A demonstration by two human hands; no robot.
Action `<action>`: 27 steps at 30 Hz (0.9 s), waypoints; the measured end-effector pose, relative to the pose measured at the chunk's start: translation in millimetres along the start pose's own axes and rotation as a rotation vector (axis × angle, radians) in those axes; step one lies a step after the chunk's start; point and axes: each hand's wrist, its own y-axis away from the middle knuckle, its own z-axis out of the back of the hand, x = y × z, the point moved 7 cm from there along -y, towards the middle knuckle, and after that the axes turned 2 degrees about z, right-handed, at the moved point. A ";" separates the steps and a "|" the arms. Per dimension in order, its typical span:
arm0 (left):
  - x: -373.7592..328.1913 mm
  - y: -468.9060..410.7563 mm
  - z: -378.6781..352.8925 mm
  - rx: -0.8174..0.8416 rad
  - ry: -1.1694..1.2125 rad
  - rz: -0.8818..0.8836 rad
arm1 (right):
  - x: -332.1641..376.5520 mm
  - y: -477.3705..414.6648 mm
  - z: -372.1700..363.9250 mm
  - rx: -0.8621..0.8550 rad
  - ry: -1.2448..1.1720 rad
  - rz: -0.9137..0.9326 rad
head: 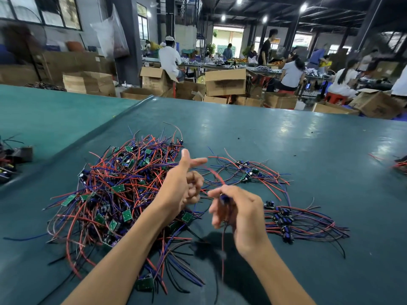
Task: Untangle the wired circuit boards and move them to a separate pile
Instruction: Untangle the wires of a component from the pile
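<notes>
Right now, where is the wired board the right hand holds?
In the head view the right hand pinches the wired board above the table, between the tangled heap on its left and the sorted pile on its right.

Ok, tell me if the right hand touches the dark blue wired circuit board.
Touching: head view shows the right hand pinching the dark blue wired circuit board.

The red wire that hangs from the pinch of the right hand has smooth plastic insulation. Left of the grip, the pile shows the same plastic wires and matt green boards. Under the grip, the table cover is a smooth, slightly glossy sheet. Far beyond it, the boxes are matt brown cardboard.
</notes>
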 end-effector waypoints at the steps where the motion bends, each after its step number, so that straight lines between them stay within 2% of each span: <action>1: 4.3 1.6 -5.6 0.041 -0.044 0.035 | -0.7 -4.6 10.7 -0.086 -0.019 -0.036; 3: 11.1 6.2 -18.0 0.128 -0.207 0.057 | 1.7 -10.4 29.8 -0.223 -0.001 -0.046; 5: 15.5 13.0 -29.5 0.212 -0.406 0.009 | 5.4 -12.7 42.5 -0.295 0.042 -0.024; 8: 20.7 24.2 -45.3 0.351 -0.578 -0.072 | 0.0 -14.7 43.8 -0.255 0.033 -0.096; 14: 21.6 23.9 -43.2 0.333 -0.455 -0.086 | -10.4 -15.9 23.6 -0.094 0.000 -0.181; 17: 18.0 24.0 -40.2 0.367 -0.345 -0.016 | -10.2 -16.1 24.2 -0.095 0.012 -0.172; 21: 17.5 25.5 -40.1 0.394 -0.424 -0.021 | -10.3 -16.7 23.2 -0.113 -0.012 -0.131; 27: 6.7 20.7 -34.7 0.264 -0.357 -0.106 | -11.0 -18.7 24.3 -0.111 -0.047 -0.121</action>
